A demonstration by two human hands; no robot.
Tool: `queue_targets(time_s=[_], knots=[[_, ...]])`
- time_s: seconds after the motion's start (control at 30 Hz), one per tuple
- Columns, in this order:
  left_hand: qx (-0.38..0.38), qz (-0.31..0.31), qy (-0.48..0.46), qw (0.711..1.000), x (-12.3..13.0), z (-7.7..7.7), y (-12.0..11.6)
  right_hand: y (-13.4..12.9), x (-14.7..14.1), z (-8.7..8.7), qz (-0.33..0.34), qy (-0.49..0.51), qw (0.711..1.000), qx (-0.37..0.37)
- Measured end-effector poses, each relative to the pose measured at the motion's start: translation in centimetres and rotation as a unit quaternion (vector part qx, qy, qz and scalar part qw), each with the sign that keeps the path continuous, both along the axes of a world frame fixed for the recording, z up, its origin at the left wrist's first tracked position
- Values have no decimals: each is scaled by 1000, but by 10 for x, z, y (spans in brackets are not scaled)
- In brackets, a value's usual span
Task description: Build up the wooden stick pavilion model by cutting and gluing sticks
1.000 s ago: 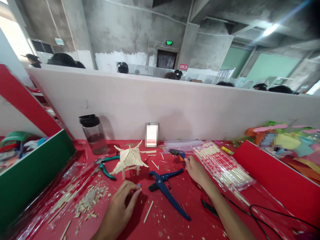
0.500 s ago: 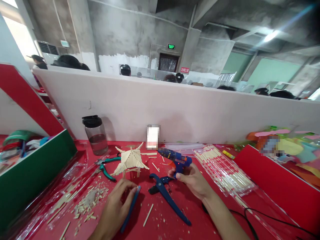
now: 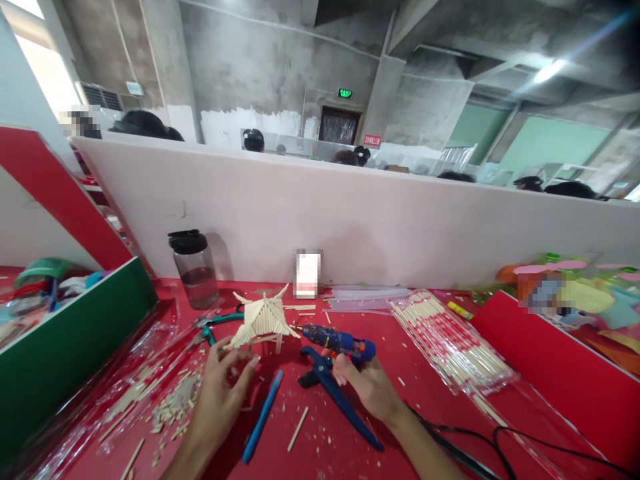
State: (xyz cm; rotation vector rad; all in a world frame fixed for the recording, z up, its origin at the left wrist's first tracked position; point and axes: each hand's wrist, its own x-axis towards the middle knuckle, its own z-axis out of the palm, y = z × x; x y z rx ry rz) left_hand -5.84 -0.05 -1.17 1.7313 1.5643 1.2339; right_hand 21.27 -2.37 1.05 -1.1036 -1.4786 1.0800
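Observation:
My right hand [image 3: 367, 383] grips a blue hot glue gun [image 3: 335, 340], its nozzle pointing left at the right roof corner of a small pavilion model [image 3: 264, 317] made of wooden sticks. Whether the nozzle touches the model I cannot tell. My left hand [image 3: 227, 380] is at the model's front left corner, thumb and fingers apart; contact with it is unclear. A slim blue pen-like stick [image 3: 263, 417] lies right of my left hand. A blue-handled cutter [image 3: 340, 403] rests below the glue gun. Green-handled pliers [image 3: 213, 327] lie behind my left hand, partly hidden.
Wood scraps [image 3: 175, 407] are piled at left beside plastic wrapping. A bottle [image 3: 195, 270] and a blurred upright phone-like thing [image 3: 307, 275] stand by the white partition [image 3: 380, 227]. Packed sticks [image 3: 450, 340] lie at right, near a black cable [image 3: 460, 430]. Green [image 3: 85, 353] and red [image 3: 565, 373] boards flank the table.
The glue gun has come down and left to the model's right corner. My left hand has left the blue stick, now lying on the table, and moved up to the model.

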Motion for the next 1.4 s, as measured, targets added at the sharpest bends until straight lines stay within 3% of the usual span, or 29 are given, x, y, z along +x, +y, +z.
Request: queue_targets(time_s=[0.13, 0.4, 0.6, 0.87, 1.4], knots=[[-60, -56, -55, 995, 3, -1, -2, -5, -2, 5, -28, -101, 991, 81], [-50, -75, -50, 995, 8, -3, -5, 1, 3, 13, -33, -237, 935, 261], [-39, -88, -26, 995, 8, -10, -4, 0, 1, 10, -44, -283, 918, 275], [-30, -87, -9, 996, 9, -4, -5, 2, -2, 1, -85, -346, 886, 297], [-40, -81, -40, 995, 11, 1, -6, 2, -3, -7, -99, -359, 883, 284]])
